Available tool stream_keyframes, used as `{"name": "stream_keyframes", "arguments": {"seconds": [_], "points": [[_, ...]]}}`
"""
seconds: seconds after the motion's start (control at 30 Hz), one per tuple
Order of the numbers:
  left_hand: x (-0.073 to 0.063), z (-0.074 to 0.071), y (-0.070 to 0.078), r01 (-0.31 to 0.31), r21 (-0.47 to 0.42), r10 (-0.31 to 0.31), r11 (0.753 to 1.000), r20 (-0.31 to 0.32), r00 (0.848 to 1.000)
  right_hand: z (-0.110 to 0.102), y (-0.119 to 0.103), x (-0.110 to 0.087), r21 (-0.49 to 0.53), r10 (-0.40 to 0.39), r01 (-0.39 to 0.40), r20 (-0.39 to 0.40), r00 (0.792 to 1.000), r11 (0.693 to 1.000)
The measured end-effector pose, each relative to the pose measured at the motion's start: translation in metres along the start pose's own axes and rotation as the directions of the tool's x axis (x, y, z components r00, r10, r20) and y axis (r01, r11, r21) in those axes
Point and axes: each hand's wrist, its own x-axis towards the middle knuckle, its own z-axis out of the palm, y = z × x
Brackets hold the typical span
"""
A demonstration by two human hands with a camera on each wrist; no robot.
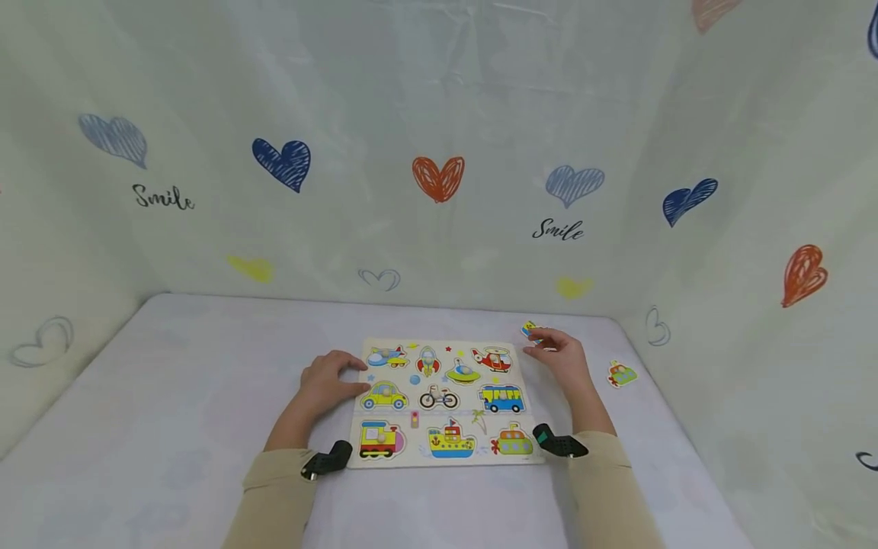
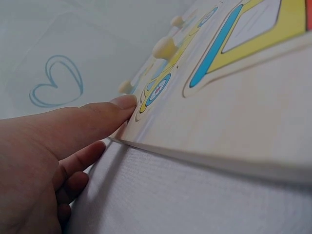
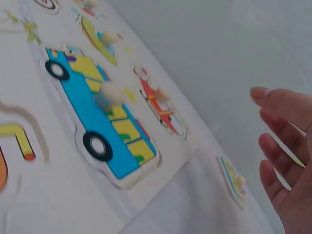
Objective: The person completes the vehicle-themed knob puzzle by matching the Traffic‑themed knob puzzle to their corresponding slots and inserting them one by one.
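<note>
A wooden knob puzzle board point(image 1: 469, 457) with vehicle pictures lies on the white table. My left hand point(image 1: 325, 385) rests at its left edge, thumb and forefinger spread. In the left wrist view the thumb point(image 2: 117, 105) touches the board by the yellow car piece point(image 2: 158, 90). My right hand point(image 1: 559, 354) reaches past the board's back right corner, fingers loosely bent. Beside its fingertips lies a small blue-and-yellow puzzle piece point(image 1: 527, 328), partly covered by the hand in the head view. The right wrist view shows a gap between the right hand point(image 3: 287, 141) and that piece point(image 3: 231, 183).
A green submarine piece point(image 1: 622, 374) lies on the table point(image 1: 192, 381) near its right edge. Knobs show on several pieces in the board, such as the blue bus point(image 1: 502, 398). A pale curtain point(image 1: 370, 99) printed with hearts hangs behind the table.
</note>
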Motion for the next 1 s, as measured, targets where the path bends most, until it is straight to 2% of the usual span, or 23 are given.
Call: {"name": "stream_keyframes", "arguments": {"seconds": [0.33, 0.7, 0.8, 1.0], "points": [[-0.001, 0.003, -0.002, 0.004, -0.002, -0.004, 1.0, -0.007, 1.0, -0.003, 0.034, 0.026, 0.062, 0.098, -0.091, -0.13, 0.987, 0.994], [0.0, 0.005, 0.002, -0.002, 0.002, 0.002, 1.0, -0.011, 1.0, -0.005, 0.058, 0.05, -0.018, 0.125, -0.127, -0.098, 0.987, 0.992], [-0.001, 0.005, 0.003, 0.0, 0.006, 0.0, 1.0, -0.004, 1.0, -0.004, 0.063, 0.055, -0.013, 0.14, -0.141, -0.086, 0.986, 0.99], [0.0, 0.002, 0.005, 0.004, 0.014, -0.004, 1.0, -0.009, 1.0, 0.0, 0.065, 0.056, -0.055, 0.09, -0.094, -0.07, 0.994, 0.994]]}}
